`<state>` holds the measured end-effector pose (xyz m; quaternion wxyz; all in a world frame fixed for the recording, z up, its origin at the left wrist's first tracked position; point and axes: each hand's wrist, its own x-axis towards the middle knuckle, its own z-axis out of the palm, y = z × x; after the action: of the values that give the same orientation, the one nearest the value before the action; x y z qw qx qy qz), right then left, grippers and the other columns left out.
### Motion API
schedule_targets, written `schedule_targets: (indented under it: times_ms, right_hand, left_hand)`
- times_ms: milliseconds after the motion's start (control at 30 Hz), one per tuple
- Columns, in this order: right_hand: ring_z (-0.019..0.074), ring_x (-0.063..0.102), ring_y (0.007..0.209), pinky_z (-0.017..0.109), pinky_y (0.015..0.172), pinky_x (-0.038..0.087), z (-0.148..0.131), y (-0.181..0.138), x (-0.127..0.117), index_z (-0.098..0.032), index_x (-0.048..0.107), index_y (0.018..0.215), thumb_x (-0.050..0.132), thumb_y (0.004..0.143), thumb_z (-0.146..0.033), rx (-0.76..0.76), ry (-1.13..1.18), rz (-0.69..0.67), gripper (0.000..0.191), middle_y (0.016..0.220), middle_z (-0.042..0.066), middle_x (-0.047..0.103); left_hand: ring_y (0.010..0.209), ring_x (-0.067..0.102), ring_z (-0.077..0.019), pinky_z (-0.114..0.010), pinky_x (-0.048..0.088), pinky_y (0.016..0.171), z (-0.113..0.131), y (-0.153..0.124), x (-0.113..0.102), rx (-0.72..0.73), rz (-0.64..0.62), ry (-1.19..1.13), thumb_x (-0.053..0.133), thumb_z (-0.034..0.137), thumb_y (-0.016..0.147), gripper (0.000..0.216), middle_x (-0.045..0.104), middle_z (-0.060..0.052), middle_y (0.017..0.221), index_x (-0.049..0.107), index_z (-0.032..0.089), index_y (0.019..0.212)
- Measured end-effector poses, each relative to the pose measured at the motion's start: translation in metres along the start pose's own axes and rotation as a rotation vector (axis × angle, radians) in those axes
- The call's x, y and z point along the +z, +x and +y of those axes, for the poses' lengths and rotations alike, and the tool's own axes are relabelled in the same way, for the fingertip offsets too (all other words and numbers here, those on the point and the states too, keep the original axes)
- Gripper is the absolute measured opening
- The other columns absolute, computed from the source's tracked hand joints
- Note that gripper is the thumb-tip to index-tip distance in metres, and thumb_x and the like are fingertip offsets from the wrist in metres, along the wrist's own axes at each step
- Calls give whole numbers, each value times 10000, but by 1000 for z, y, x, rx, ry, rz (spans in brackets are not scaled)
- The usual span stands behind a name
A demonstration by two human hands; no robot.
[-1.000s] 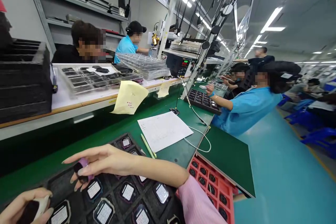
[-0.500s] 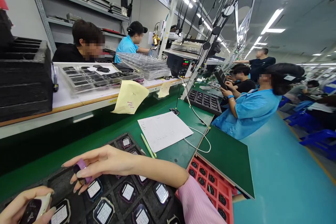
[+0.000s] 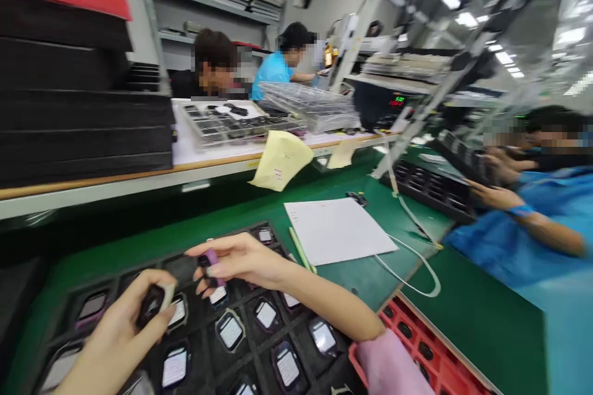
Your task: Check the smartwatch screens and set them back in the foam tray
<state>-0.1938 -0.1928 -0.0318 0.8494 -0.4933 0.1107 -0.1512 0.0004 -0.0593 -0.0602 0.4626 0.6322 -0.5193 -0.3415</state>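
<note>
My left hand (image 3: pixel 123 324) is closed around a smartwatch case with a cream-white frame (image 3: pixel 167 298) and a dark side, held over the tray's left part. In my right hand (image 3: pixel 248 262), fingers and thumb pinch a purple-framed smartwatch case (image 3: pixel 212 261) above the tray's middle. Below both hands lies a black foam tray (image 3: pixel 204 342), its compartments holding several watch cases with white printed labels on their faces. One labelled watch case (image 3: pixel 230 330) sits just below my right hand. My fingers partly cover both held cases.
A white paper sheet (image 3: pixel 340 231) and a green pen (image 3: pixel 302 248) lie on the green bench. A red tray (image 3: pixel 402 313) with round dark parts sits lower right. Black boxes (image 3: pixel 83 117) are stacked on the left shelf. A co-worker in blue (image 3: pixel 532 222) sits at right.
The camera view has swung left, so the scene sits further right. My left hand with the cream-white case has come up, nearer my right hand. Both hands keep their cases.
</note>
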Motion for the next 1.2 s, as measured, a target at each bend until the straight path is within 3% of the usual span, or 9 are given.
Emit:
schedule_targets:
  times_ms: [133,300,467,833,1200]
  right_hand:
    - [202,703,835,332,781,554,-10,0,5,-133,687,1210,824,763,-243,-28,21,3,481,958,97,716]
    - [208,691,816,356,774,549,-13,2,9,-137,700,1175,813,753,-239,-10,-4,46,449,954,99,715]
    - [216,693,815,377,786,546,-14,2,11,-158,699,1182,801,764,-266,-12,-51,62,444,963,94,716]
    - [191,685,769,323,723,546,-15,-2,13,-140,716,1162,808,769,-268,-40,-103,55,423,946,106,720]
    - [193,694,794,287,707,552,-15,0,13,-159,716,1174,787,795,-265,-70,-141,68,400,964,90,722]
  left_hand:
    - [747,563,-197,-250,433,615,24,4,-2,4,-24,-33,644,295,792,167,560,-5,827,563,226,921]
    - [795,517,-176,-252,404,721,28,1,-5,54,-45,6,553,158,814,151,533,6,857,549,223,951]
    - [847,510,-177,-248,401,765,27,1,-6,91,-56,-52,542,145,816,164,541,5,890,538,227,958]
    - [774,496,-175,-249,387,688,33,-1,-11,69,-53,-80,558,163,804,160,532,3,838,553,221,952]
    - [887,460,-176,-254,361,787,30,1,-7,93,-93,-57,521,142,843,176,489,10,914,501,238,990]
